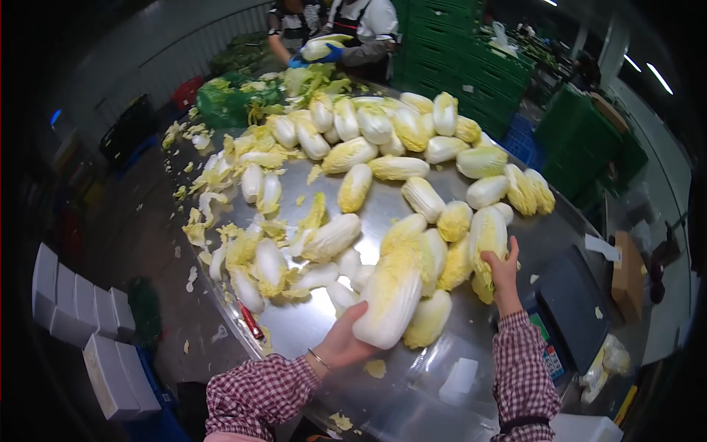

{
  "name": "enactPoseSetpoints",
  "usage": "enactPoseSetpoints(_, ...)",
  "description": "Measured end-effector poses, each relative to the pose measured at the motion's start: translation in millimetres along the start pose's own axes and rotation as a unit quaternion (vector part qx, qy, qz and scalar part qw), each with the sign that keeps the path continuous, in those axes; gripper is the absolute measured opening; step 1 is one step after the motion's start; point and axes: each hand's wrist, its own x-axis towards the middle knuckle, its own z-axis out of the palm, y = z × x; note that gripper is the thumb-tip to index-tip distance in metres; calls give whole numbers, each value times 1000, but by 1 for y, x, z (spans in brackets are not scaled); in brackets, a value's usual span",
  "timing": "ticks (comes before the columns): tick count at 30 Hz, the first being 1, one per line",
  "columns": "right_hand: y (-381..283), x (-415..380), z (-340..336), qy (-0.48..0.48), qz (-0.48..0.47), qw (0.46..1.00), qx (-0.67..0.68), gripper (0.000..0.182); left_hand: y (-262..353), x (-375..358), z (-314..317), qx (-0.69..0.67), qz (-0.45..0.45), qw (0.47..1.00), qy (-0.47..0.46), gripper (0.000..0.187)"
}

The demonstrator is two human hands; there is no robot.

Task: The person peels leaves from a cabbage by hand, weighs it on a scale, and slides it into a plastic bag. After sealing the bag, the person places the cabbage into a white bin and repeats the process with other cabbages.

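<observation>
My left hand is closed round the white base end of a large napa cabbage, lifted toward the camera with its yellow leafy end pointing away. My right hand grips the right side of another napa cabbage, thumb on top and the other fingers partly hidden. Between the two hands lie several more cabbages, among them a yellowish one just right of the held one. Checked sleeves cover both forearms, and a bracelet circles the left wrist.
A metal table carries many cabbages and loose trimmed leaves. A red-handled tool lies at its left edge. A scale stands at the right. Across the table, two people stand, with blue-gloved hands on a cabbage. Green crates are stacked behind.
</observation>
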Motion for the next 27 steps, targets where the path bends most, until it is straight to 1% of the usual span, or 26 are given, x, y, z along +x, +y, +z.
enactPoseSetpoints(1, 16, 16, 13, -11, -1, 1000, 1, 79, 8, -6, -2, -13, 0, 1000, -13, 55)
enactPoseSetpoints(3, 62, 66, 12, 74, -72, 983, -151, 81, 26, -14, 2, 33, 21, 999, -12, 58)
enactPoseSetpoints(4, 83, 90, 2, 30, -118, 978, -172, 81, 34, -17, 4, 81, 29, 996, -13, 60)
enactPoseSetpoints(5, 30, 61, 19, 75, 17, 842, -534, 82, 45, -18, 7, 102, 32, 994, -34, 64)
enactPoseSetpoints(6, 24, 49, 28, 123, -9, 751, -649, 81, 51, -16, 12, 94, 41, 994, -29, 64)
enactPoseSetpoints(7, 7, 35, 34, 93, -90, 777, -616, 83, 57, -12, 19, 143, 71, 986, -55, 65)
enactPoseSetpoints(8, -11, 12, 46, -59, -69, 938, -335, 86, 62, -4, 23, 191, 103, 973, -78, 67)
enactPoseSetpoints(9, -26, -20, 60, -206, -23, 978, -13, 90, 60, 8, 23, 309, 170, 935, -32, 69)
enactPoseSetpoints(10, -47, -65, 82, -283, 38, 947, 148, 93, 57, 19, 23, 424, 224, 878, 17, 72)
enactPoseSetpoints(11, -56, -100, 100, -344, 96, 883, 305, 97, 56, 27, 23, 422, 224, 878, 23, 72)
enactPoseSetpoints(12, -31, -113, 100, -282, 82, 923, 250, 82, 57, 37, 24, 572, 234, 785, -22, 75)
enactPoseSetpoints(13, -12, -114, 90, -238, 89, 930, 264, 79, 62, 44, 23, 704, 236, 666, -66, 78)
enactPoseSetpoints(14, -5, -117, 75, -180, 146, 905, 355, 75, 73, 49, 18, 702, 233, 669, -64, 78)
enactPoseSetpoints(15, 2, -117, 51, -128, 163, 901, 381, 73, 93, 55, 10, 721, 317, 613, -66, 80)
enactPoseSetpoints(16, 16, -125, 21, -46, 42, 952, 301, 70, 116, 62, -1, 734, 394, 549, -66, 81)
enactPoseSetpoints(17, 68, -114, -57, -9, -184, 983, 8, 63, 156, 72, -24, 748, 389, 534, 66, 79)
enactPoseSetpoints(18, 19, -95, -99, -98, 51, 961, 253, 59, 200, 84, -46, 687, 438, 536, 220, 73)
enactPoseSetpoints(19, -67, -105, -52, 67, 44, 997, 4, 82, 258, 91, -70, 625, 426, 560, 337, 76)
enactPoseSetpoints(20, -73, -88, -82, 151, 78, 982, -84, 77, 329, 112, -143, 647, 467, 442, 410, 67)
enactPoseSetpoints(21, -66, -66, -122, 212, 101, 961, -149, 65, 375, 117, -164, 637, 368, 356, 575, 68)
enactPoseSetpoints(22, -27, -60, -200, 113, -78, 933, -332, 61, 411, 120, -180, 609, 292, 292, 677, 72)
enactPoseSetpoints(23, -3, -23, -259, 185, 70, 959, -202, 62, 447, 113, -200, 620, 261, 322, 666, 82)
enactPoseSetpoints(24, -8, -16, -269, 177, 104, 966, -158, 76, 470, 111, -218, 604, 245, 399, 645, 87)
enactPoseSetpoints(25, -1, -13, -290, 213, 127, 940, -236, 75, 493, 113, -243, 620, 288, 479, 551, 94)
enactPoseSetpoints(26, 9, -11, -308, 212, 97, 859, -455, 73, 507, 118, -268, 660, 266, 410, 571, 96)
enactPoseSetpoints(27, 15, -14, -318, 179, 67, 879, -436, 69, 506, 125, -268, 696, 247, 334, 586, 98)
